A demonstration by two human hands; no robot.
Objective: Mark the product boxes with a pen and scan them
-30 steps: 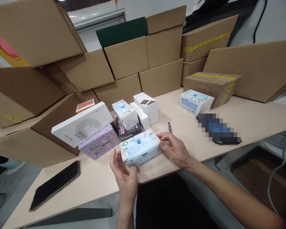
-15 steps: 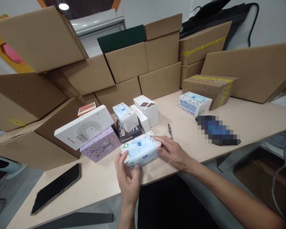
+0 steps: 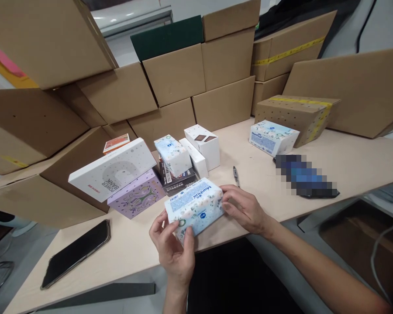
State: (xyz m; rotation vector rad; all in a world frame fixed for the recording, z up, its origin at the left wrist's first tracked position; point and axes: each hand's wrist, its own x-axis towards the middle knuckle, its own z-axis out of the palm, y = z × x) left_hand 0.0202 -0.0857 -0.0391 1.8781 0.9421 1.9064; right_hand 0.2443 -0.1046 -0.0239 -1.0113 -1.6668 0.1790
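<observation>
A light-blue and white floral tissue pack (image 3: 199, 211) is held tilted at the table's front edge, its printed "Manhua" side facing up. My left hand (image 3: 175, 246) grips its left end, the thumb on the near face and fingers round the end. At the opposite end, the fingers of my right hand (image 3: 244, 209) press against the pack. Just behind it stand a black box (image 3: 177, 181) with another tissue pack (image 3: 172, 155) on top, a slim white box (image 3: 196, 159) and a larger white box (image 3: 205, 146). A pen (image 3: 236, 175) lies beyond my right hand.
On the left, a white power bank box (image 3: 114, 170) leans over a purple box (image 3: 137, 194), near a phone (image 3: 77, 253). Cardboard boxes (image 3: 173, 80) wall the back. At right are a third tissue pack (image 3: 273, 137) and a dark, pixelated item (image 3: 304, 176) on the table (image 3: 356, 161).
The tissue pack in my hands has turned, bringing its "Manhua" side up and its floral face toward me. Both hands still hold its ends. The view has shifted slightly.
</observation>
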